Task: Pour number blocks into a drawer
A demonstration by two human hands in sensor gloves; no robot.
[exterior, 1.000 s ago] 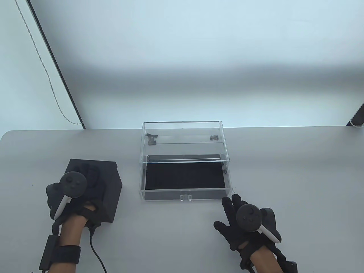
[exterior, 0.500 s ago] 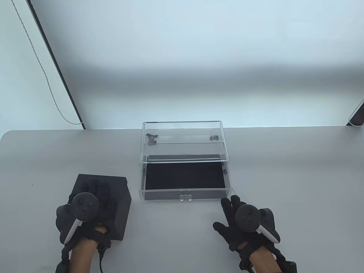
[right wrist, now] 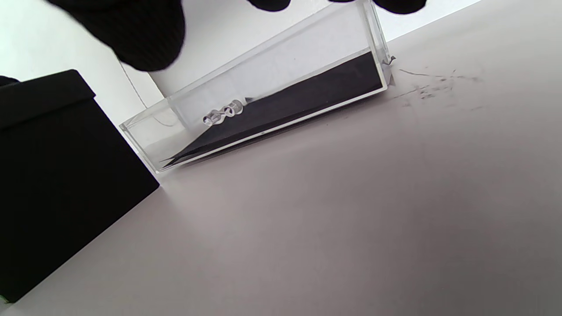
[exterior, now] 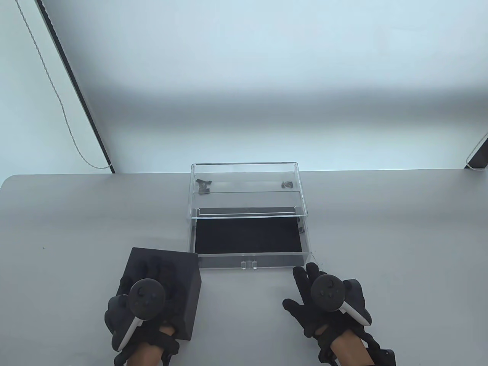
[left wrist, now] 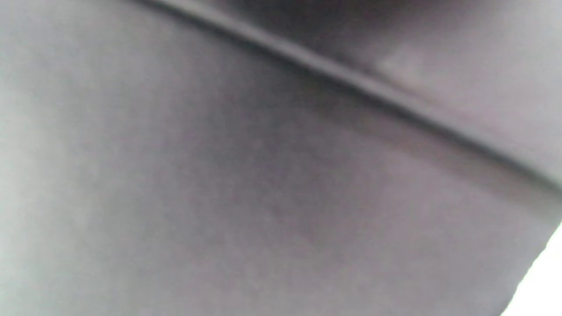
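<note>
Our left hand grips the black box at the clear drawer's front-left corner; our right hand rests spread beside its right corner. No number blocks show. We should lift above the rim, then tip slowly.

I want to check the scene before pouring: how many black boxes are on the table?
1. The black box sits on the table, near the front-left corner of the clear drawer, with the left hand on it. Its contents are hidden.
</note>
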